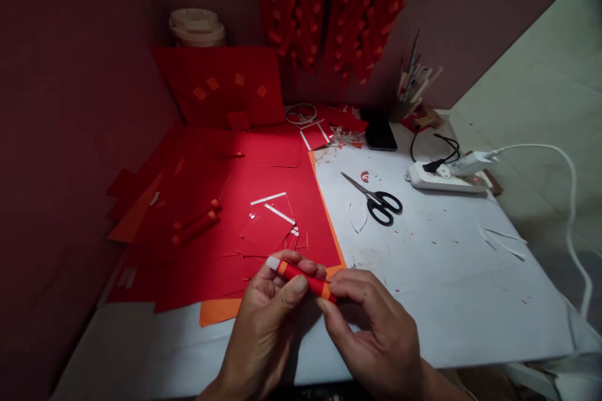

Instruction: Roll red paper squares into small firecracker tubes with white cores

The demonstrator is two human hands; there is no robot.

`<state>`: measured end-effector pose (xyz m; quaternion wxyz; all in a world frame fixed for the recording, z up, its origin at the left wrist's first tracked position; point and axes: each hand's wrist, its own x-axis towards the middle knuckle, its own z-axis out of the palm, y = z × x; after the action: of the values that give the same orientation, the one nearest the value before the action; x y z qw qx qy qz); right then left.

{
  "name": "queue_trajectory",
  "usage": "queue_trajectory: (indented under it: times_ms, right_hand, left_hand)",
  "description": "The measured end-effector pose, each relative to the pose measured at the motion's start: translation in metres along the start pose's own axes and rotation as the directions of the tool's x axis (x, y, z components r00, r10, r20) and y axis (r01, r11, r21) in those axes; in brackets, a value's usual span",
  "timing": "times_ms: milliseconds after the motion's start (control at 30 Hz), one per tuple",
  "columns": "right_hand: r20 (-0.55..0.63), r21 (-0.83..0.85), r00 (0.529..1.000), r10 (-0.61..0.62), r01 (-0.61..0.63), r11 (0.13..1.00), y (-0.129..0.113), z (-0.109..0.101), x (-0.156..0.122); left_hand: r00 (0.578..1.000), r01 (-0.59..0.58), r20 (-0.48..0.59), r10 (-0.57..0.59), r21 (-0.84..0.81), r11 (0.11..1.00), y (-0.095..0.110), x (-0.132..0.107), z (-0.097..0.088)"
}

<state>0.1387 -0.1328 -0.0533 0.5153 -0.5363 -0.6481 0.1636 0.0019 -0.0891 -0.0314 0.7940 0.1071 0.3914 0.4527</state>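
Both hands hold one small red paper roll (303, 278) with orange bands near its ends and a white tip at the left. My left hand (268, 326) grips the roll's left half, thumb on top. My right hand (371, 326) pinches its right end between thumb and fingers. The roll hangs just above the near edge of the red paper sheets (235, 200). Two finished red rolls (195, 223) with orange ends lie on the red sheets to the left.
Black-handled scissors (376, 200) lie on the white tabletop (446, 276). A white power strip (442, 178) with plugs and a cable sits at the right. A black phone (380, 133), a pen cup (407, 97) and paper scraps stand at the back. Red hanging decorations (329, 6) cover the wall.
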Motion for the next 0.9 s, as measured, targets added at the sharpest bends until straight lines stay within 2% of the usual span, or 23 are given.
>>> queue_trajectory:
  times_ms: [133,367,533,700,900]
  right_hand:
    - [0.002,-0.06,0.994,-0.111,0.111,0.992,-0.0006,-0.0046,0.0017]
    - [0.067,-0.15,0.976,-0.209,0.217,0.965,-0.0009,-0.0107,0.0052]
    - [0.092,-0.181,0.971,-0.22,0.233,0.955,0.0002,-0.0099,0.0046]
    - [0.06,-0.19,0.974,-0.218,0.226,0.955,-0.0018,-0.0103,0.0071]
    - [0.054,-0.148,0.97,-0.239,0.244,0.958,-0.002,-0.0102,0.0098]
  left_hand:
    - [1.0,0.006,0.0,-0.006,0.025,1.0,0.0004,-0.001,0.0004]
    - [1.0,0.028,0.011,-0.029,0.067,0.997,-0.0005,0.0017,-0.0029]
    - [0.998,0.063,-0.011,-0.062,0.145,0.987,0.0018,0.0017,-0.0055]
    - [0.987,0.132,0.064,-0.146,0.189,0.973,0.0059,0.0021,-0.006]
    - [0.982,0.12,0.12,-0.143,0.176,0.977,0.0067,0.0023,-0.0064]
